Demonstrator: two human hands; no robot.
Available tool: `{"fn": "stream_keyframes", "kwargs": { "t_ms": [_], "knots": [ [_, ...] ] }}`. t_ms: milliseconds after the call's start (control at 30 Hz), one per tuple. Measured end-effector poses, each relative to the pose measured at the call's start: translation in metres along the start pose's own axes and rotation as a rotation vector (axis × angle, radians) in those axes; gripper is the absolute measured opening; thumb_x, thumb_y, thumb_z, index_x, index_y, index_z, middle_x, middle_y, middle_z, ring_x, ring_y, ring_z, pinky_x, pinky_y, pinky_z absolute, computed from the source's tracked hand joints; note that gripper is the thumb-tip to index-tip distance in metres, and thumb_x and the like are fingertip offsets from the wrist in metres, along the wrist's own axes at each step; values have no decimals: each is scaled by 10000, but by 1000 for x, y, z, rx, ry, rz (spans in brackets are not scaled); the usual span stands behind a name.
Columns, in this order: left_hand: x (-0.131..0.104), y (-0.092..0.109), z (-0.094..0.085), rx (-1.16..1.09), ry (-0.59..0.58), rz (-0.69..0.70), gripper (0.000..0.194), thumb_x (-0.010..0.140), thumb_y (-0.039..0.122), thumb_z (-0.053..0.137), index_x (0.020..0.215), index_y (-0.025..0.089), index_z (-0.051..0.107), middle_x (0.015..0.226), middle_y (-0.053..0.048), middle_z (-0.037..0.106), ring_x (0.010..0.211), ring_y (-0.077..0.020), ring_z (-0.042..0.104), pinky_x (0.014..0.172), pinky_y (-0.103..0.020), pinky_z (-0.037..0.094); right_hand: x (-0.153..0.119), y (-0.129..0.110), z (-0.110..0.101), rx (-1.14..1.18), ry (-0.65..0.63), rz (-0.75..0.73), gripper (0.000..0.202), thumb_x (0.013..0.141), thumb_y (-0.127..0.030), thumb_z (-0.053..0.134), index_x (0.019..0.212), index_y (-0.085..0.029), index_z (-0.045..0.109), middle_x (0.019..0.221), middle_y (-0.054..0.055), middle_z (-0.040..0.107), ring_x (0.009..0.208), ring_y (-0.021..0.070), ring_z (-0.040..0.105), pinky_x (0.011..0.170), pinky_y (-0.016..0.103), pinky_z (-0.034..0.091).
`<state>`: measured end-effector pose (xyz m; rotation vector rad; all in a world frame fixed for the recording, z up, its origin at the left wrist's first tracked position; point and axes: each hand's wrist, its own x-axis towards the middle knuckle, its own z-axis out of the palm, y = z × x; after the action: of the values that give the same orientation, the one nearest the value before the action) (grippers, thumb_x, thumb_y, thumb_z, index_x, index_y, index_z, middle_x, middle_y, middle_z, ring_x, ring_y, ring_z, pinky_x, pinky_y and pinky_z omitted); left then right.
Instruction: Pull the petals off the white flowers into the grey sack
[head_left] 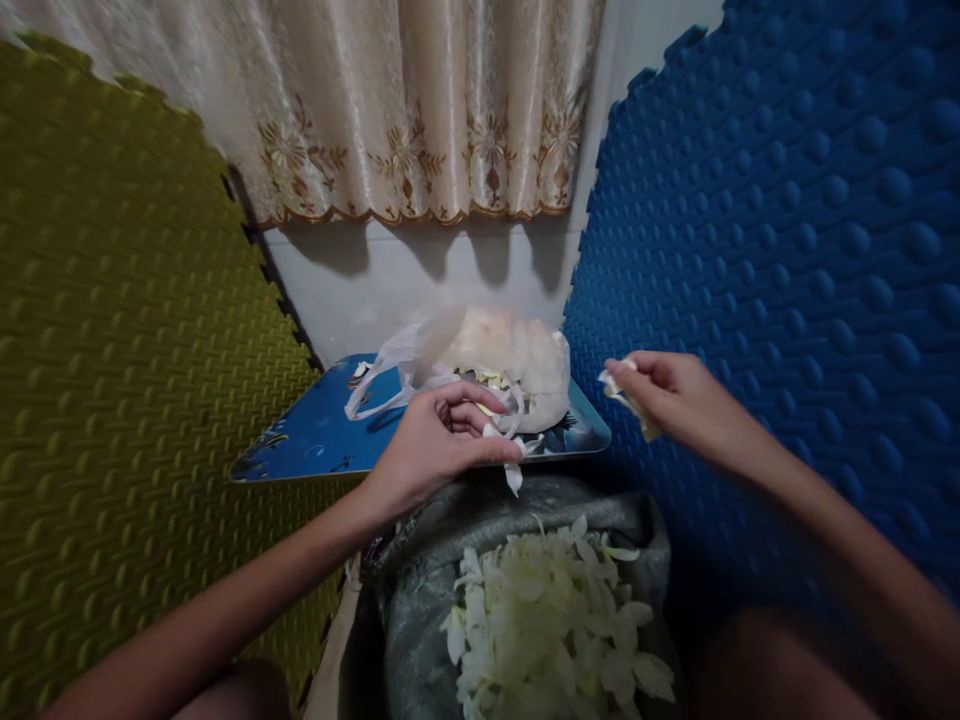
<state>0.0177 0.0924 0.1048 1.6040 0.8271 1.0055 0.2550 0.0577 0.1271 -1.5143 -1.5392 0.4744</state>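
My left hand (454, 430) is half curled over the near edge of a blue tabletop, with a white flower petal (513, 476) at its thumb tip. Out to the right, my right hand (667, 395) is closed in a pinch on white petals (619, 383), held in the air before the blue mat. Behind my left hand lies a translucent plastic bag (517, 360), its mouth towards me, with pale yellowish bits inside. Below both hands a heap of white flowers (555, 620) rests on a dark grey-green cloth or sack (420, 620).
The small blue table (322, 430) has a printed top, and a bag handle loops over it. A yellow-green textured foam mat (135, 380) stands on the left and a blue one (787, 270) on the right. A beige embroidered curtain (420, 110) hangs behind.
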Motion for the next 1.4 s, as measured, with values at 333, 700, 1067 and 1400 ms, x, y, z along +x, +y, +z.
{"fn": "stream_keyframes", "kwargs": {
  "t_ms": [333,700,1067,1400],
  "knots": [
    [3,-7,8,-84,-24,-47,329,569,216,794,804,130,580,518,63,572,375,-47,499,377,-143,421,-28,-28,27,-111,-451,-343,261,860,-366,507,683,-174,514,523,-74,326,476,80,314,484,207,229],
    [1,-11,8,-245,-44,-73,363,622,233,780,861,140,524,558,54,592,400,-45,507,420,-151,401,-31,-35,28,-144,-455,-451,158,861,-223,477,844,-172,627,561,-44,468,477,83,364,487,199,254],
    [8,0,-11,47,247,163,309,629,249,763,827,125,561,592,38,559,469,-52,486,451,-160,405,-21,-16,6,-275,-752,-340,192,825,-271,539,753,-167,683,572,-16,555,510,103,447,462,198,289],
    [-10,-2,14,230,-118,52,188,698,302,705,797,150,653,692,-27,661,565,-111,558,492,-186,391,-24,-15,0,-368,-720,-278,244,838,-381,533,745,-180,637,540,-37,470,495,102,413,451,205,271]
  ]
}}
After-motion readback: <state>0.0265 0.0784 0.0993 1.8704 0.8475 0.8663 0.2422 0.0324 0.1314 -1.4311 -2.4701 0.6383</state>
